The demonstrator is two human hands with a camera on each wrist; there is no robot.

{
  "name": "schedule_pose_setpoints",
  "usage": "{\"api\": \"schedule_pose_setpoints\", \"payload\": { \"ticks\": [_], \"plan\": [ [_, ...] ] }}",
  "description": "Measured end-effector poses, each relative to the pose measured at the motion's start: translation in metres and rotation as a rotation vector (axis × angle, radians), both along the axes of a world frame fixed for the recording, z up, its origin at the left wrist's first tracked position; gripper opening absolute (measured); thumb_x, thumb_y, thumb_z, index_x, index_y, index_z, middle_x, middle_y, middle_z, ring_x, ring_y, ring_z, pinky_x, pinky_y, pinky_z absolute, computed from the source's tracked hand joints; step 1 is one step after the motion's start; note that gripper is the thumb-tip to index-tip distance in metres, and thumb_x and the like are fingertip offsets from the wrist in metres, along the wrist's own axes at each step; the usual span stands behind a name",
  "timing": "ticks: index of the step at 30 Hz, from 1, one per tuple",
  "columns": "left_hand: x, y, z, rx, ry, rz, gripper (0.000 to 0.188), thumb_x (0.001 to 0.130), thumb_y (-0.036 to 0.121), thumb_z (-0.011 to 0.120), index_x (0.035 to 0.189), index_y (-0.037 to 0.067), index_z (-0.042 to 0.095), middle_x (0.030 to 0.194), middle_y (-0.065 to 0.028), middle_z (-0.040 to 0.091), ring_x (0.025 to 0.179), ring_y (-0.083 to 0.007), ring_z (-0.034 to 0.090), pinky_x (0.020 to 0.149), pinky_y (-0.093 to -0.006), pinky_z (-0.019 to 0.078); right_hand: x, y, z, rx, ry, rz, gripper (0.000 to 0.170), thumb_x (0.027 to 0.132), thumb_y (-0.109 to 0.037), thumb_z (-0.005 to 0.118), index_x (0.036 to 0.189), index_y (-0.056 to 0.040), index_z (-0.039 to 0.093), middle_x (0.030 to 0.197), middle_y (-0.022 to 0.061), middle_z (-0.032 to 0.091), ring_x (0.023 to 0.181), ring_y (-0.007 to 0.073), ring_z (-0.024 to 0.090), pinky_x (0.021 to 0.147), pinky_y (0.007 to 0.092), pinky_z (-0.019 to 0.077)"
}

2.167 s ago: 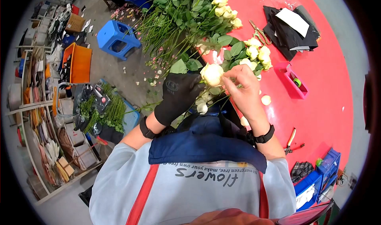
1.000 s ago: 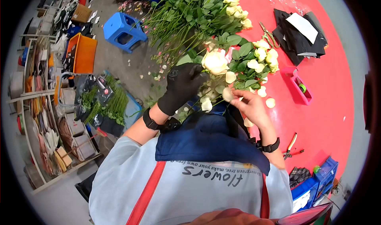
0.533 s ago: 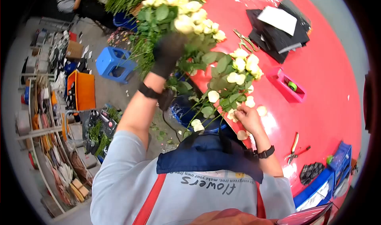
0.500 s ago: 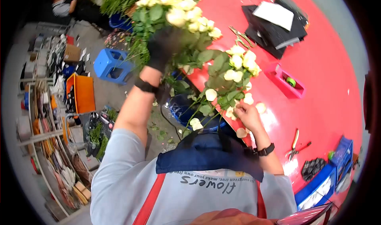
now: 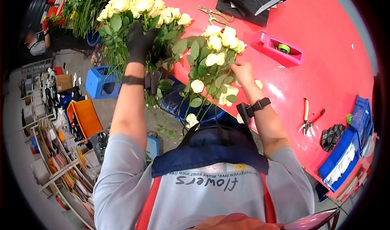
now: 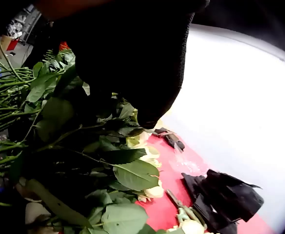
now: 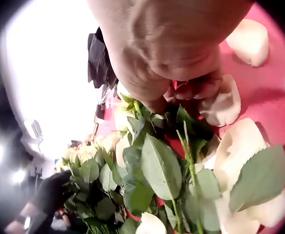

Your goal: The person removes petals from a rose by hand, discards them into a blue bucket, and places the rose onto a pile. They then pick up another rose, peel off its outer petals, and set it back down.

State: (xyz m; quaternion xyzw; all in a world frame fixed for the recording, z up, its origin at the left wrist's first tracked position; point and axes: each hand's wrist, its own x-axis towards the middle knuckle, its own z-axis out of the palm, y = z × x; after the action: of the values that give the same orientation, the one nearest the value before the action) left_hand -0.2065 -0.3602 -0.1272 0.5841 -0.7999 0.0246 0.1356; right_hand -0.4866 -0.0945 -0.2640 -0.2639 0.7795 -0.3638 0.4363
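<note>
My left hand (image 5: 140,42), in a black glove, is over the big bunch of cream roses (image 5: 122,4), its fingertips hidden among leaves. A large bloom (image 5: 145,3) lies just beyond it. Too dark in the left wrist view to tell whether the gloved hand (image 6: 137,63) still grips a stem. My bare right hand (image 5: 243,72) is at the smaller rose group on the red table, its thumb and finger pinching a rose stem (image 5: 235,56) just under the blooms. Its curled fingers show in the right wrist view, above rose leaves (image 7: 162,165) and loose petals (image 7: 242,146).
On the red table (image 5: 280,128) are scissors (image 5: 215,15), black wrapping sheets (image 5: 252,2), a pink tape dispenser (image 5: 276,49), pruning shears (image 5: 310,118) and a blue bin (image 5: 339,161). A blue tub (image 5: 183,108) stands below the table's edge, and a blue stool (image 5: 99,82) on the floor.
My left hand has carried a rose from in front of me to the big bunch. My right hand has dropped a petal and moved forward to the smaller roses. The head view has shifted.
</note>
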Motion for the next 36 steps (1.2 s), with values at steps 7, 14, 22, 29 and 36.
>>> {"api": "schedule_pose_setpoints", "payload": {
  "ticks": [7, 14, 22, 29, 36],
  "plan": [
    [0.005, 0.140, 0.036, 0.224, 0.526, -0.185, 0.031, 0.088, 0.022, 0.068, 0.112, 0.003, 0.068, 0.103, -0.0149, 0.069, 0.095, -0.0276, 0.066, 0.083, -0.0370, 0.0505, 0.014, 0.033, 0.081, -0.291, -0.380, -0.310, 0.018, 0.085, -0.017, 0.074, 0.084, -0.0010, 0.067, 0.069, -0.0023, 0.059, 0.062, 0.0055, 0.050, 0.056, 0.0234, 0.0411],
    [-0.023, 0.232, 0.081, 0.541, 0.764, -0.430, 0.032, 0.088, 0.021, 0.068, 0.112, 0.001, 0.067, 0.096, -0.0090, 0.070, 0.080, -0.0148, 0.067, 0.071, -0.0278, 0.0514, 0.098, 0.048, 0.185, -0.383, -0.522, -0.080, 0.012, 0.086, -0.007, 0.073, 0.083, -0.0003, 0.063, 0.069, -0.0058, 0.054, 0.060, 0.0013, 0.045, 0.054, 0.0185, 0.0379],
    [0.020, 0.266, 0.100, 0.502, 1.209, -0.252, 0.025, 0.083, 0.026, 0.073, 0.086, 0.002, 0.071, 0.063, -0.0057, 0.060, 0.058, -0.0117, 0.056, 0.055, -0.0295, 0.0434, 0.147, 0.062, 0.224, -0.746, 0.066, 0.410, 0.011, 0.082, -0.004, 0.072, 0.090, 0.0026, 0.067, 0.085, 0.0086, 0.063, 0.063, 0.0141, 0.058, 0.055, 0.0262, 0.0454],
    [0.075, 0.286, 0.146, 0.645, 1.221, -0.067, 0.026, 0.082, 0.025, 0.075, 0.090, 0.000, 0.076, 0.068, -0.0002, 0.066, 0.063, -0.0034, 0.055, 0.055, -0.0238, 0.0421, 0.168, 0.066, 0.281, -0.979, 0.123, 0.430, 0.014, 0.082, 0.003, 0.070, 0.096, 0.0012, 0.070, 0.088, 0.0082, 0.064, 0.068, 0.0118, 0.058, 0.056, 0.0239, 0.0452],
    [0.120, 0.307, 0.159, 0.789, 1.033, 0.010, 0.020, 0.082, 0.009, 0.072, 0.099, -0.002, 0.074, 0.083, -0.0034, 0.072, 0.073, -0.0075, 0.062, 0.065, -0.0256, 0.0473, 0.190, 0.045, 0.310, -1.094, 0.249, 0.497, 0.017, 0.081, 0.002, 0.072, 0.098, -0.0024, 0.070, 0.094, 0.0066, 0.060, 0.073, 0.0109, 0.056, 0.056, 0.0225, 0.0450]
  ]
}}
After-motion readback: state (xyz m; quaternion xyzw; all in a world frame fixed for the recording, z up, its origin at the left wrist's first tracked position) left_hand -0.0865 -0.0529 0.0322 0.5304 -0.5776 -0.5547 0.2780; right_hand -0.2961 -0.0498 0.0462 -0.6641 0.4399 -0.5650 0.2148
